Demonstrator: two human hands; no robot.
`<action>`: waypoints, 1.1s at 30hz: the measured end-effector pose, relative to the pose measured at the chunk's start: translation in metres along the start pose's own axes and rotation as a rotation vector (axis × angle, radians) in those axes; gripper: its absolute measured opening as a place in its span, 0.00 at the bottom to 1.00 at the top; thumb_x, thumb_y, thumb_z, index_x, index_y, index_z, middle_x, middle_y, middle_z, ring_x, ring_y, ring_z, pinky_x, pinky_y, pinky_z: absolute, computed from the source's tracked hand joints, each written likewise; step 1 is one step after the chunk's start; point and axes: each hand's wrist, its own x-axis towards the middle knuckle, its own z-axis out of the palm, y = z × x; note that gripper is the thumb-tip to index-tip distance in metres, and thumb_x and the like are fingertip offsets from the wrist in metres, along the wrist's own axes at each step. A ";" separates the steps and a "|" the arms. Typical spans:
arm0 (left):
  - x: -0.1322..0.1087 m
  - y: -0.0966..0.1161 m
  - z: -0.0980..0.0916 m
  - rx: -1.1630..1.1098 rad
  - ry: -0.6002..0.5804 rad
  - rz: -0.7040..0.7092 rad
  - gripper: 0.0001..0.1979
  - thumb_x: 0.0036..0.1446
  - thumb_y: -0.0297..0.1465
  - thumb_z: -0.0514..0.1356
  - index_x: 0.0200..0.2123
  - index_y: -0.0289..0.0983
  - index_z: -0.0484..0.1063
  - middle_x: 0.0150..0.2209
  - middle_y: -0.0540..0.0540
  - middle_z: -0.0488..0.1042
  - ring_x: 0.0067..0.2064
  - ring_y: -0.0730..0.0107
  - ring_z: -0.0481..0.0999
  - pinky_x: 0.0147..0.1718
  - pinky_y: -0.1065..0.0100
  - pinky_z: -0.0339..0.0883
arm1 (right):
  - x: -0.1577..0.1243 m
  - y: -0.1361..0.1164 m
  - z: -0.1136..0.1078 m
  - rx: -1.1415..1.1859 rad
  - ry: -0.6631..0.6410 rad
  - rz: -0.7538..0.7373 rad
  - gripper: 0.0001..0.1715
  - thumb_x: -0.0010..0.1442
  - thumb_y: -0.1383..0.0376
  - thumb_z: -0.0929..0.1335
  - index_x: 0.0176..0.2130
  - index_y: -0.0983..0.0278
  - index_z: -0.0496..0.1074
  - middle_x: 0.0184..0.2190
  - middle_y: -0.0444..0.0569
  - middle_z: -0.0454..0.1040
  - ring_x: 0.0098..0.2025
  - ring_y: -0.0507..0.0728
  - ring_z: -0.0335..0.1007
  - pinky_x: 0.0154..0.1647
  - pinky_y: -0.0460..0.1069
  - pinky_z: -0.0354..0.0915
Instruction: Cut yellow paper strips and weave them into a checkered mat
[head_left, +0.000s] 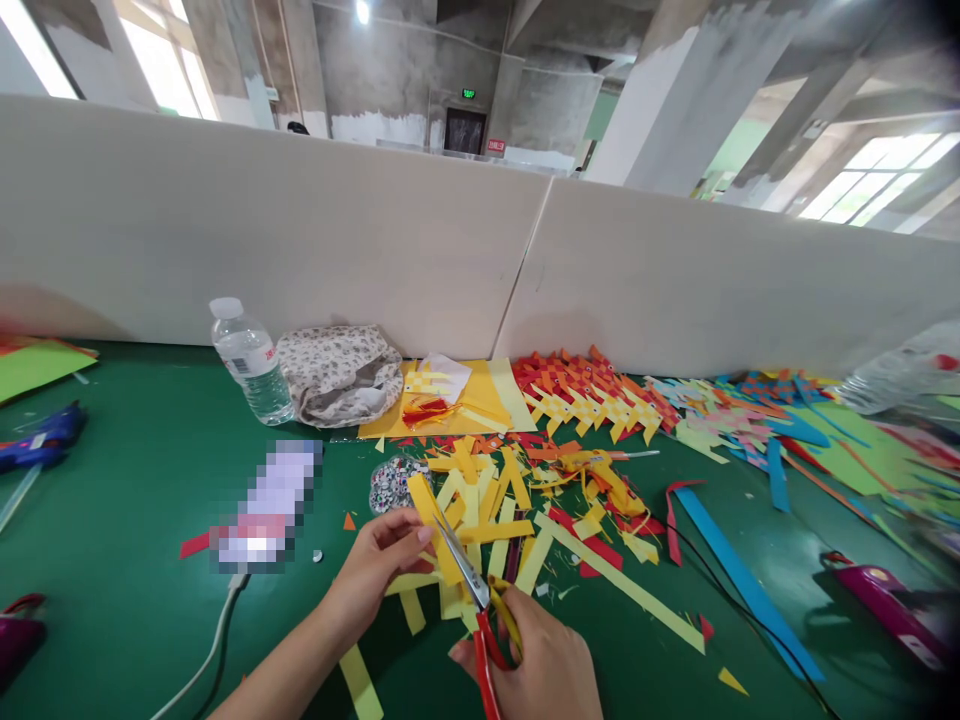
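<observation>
My left hand (379, 565) pinches a yellow paper strip (424, 498) between thumb and fingers. The scissors (466, 575), with red on their handles, are in my right hand (551, 665). Their blades point up and left and lie against the strip; whether they have cut into it I cannot tell. Something yellow sits by the handles near my fingers. Beneath both hands spreads a heap of yellow and pale-yellow paper strips (476, 495). Just beyond my left hand rests a clear container of small black-and-white pieces, like googly eyes (397, 484).
A yellow glue gun (604, 480) lies right of the heap. Woven paper fish (592, 400) line the back. At left stand a water bottle (251, 365), a cloth bag (341, 375) and a blurred phone-like object (274, 500) with a cable. A blue strip (750, 580) lies right.
</observation>
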 end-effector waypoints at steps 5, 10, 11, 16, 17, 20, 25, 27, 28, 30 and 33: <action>0.003 0.000 -0.002 0.067 0.009 0.031 0.06 0.44 0.30 0.65 0.26 0.35 0.72 0.24 0.52 0.71 0.25 0.77 0.70 0.28 0.73 0.69 | 0.000 -0.003 -0.005 0.023 -0.066 0.003 0.20 0.48 0.47 0.65 0.27 0.62 0.65 0.22 0.46 0.71 0.22 0.54 0.67 0.18 0.43 0.51; 0.003 -0.002 0.001 0.076 0.026 0.039 0.06 0.45 0.31 0.64 0.26 0.35 0.71 0.23 0.52 0.71 0.25 0.78 0.69 0.27 0.75 0.68 | -0.001 -0.006 -0.010 0.030 -0.066 0.014 0.19 0.48 0.49 0.65 0.27 0.61 0.66 0.21 0.46 0.71 0.22 0.54 0.67 0.18 0.44 0.52; 0.003 -0.002 0.001 0.073 0.029 0.038 0.06 0.45 0.32 0.64 0.26 0.35 0.71 0.23 0.52 0.71 0.25 0.78 0.69 0.27 0.75 0.68 | -0.001 -0.007 -0.010 0.032 -0.059 0.010 0.18 0.48 0.49 0.65 0.27 0.61 0.66 0.22 0.46 0.71 0.22 0.54 0.67 0.18 0.43 0.52; 0.003 -0.002 0.000 0.072 0.031 0.044 0.06 0.44 0.31 0.65 0.25 0.35 0.71 0.22 0.53 0.71 0.24 0.78 0.69 0.26 0.75 0.68 | 0.000 -0.009 -0.012 0.033 -0.057 0.014 0.20 0.47 0.48 0.65 0.28 0.62 0.67 0.25 0.48 0.73 0.25 0.56 0.69 0.20 0.43 0.53; 0.003 -0.002 0.000 0.075 0.032 0.044 0.06 0.44 0.31 0.65 0.25 0.35 0.71 0.22 0.53 0.70 0.24 0.78 0.69 0.26 0.75 0.68 | 0.000 -0.010 -0.013 0.028 -0.059 0.020 0.20 0.47 0.48 0.65 0.28 0.62 0.67 0.25 0.48 0.73 0.25 0.56 0.69 0.21 0.43 0.53; 0.003 -0.001 0.001 0.083 0.036 0.042 0.06 0.44 0.31 0.65 0.25 0.35 0.71 0.22 0.53 0.71 0.24 0.78 0.69 0.26 0.75 0.69 | 0.001 -0.014 -0.016 0.014 -0.079 0.031 0.20 0.48 0.47 0.65 0.28 0.62 0.66 0.26 0.49 0.73 0.26 0.56 0.69 0.21 0.43 0.54; 0.004 -0.001 0.001 0.057 0.035 0.030 0.06 0.44 0.31 0.65 0.25 0.35 0.72 0.22 0.53 0.71 0.24 0.79 0.70 0.26 0.75 0.69 | 0.001 -0.015 -0.015 0.028 -0.103 0.034 0.20 0.49 0.48 0.64 0.28 0.62 0.66 0.26 0.49 0.73 0.26 0.56 0.69 0.21 0.44 0.53; 0.004 -0.002 0.000 0.048 0.024 0.019 0.06 0.44 0.31 0.65 0.25 0.35 0.72 0.22 0.53 0.71 0.23 0.79 0.70 0.26 0.75 0.69 | 0.001 -0.014 -0.014 0.025 -0.097 0.040 0.20 0.48 0.48 0.65 0.28 0.62 0.66 0.25 0.49 0.73 0.25 0.56 0.68 0.21 0.44 0.52; 0.004 -0.002 0.000 0.045 0.017 0.013 0.06 0.44 0.31 0.65 0.25 0.35 0.72 0.22 0.53 0.71 0.23 0.79 0.70 0.26 0.75 0.68 | 0.001 -0.013 -0.014 0.023 -0.093 0.044 0.19 0.48 0.49 0.65 0.28 0.62 0.66 0.25 0.48 0.73 0.25 0.56 0.68 0.21 0.44 0.52; 0.004 -0.002 0.000 0.047 0.008 0.006 0.07 0.43 0.31 0.66 0.25 0.35 0.72 0.22 0.53 0.72 0.23 0.79 0.70 0.26 0.76 0.68 | 0.002 -0.013 -0.014 0.027 -0.100 0.046 0.19 0.47 0.49 0.66 0.28 0.62 0.65 0.24 0.48 0.73 0.25 0.56 0.68 0.20 0.43 0.52; 0.003 -0.002 -0.001 0.057 0.000 0.000 0.07 0.43 0.31 0.66 0.25 0.35 0.72 0.23 0.52 0.72 0.23 0.79 0.70 0.26 0.76 0.68 | 0.002 -0.014 -0.014 0.042 -0.113 0.041 0.17 0.47 0.50 0.66 0.28 0.61 0.65 0.25 0.47 0.73 0.25 0.55 0.68 0.19 0.43 0.52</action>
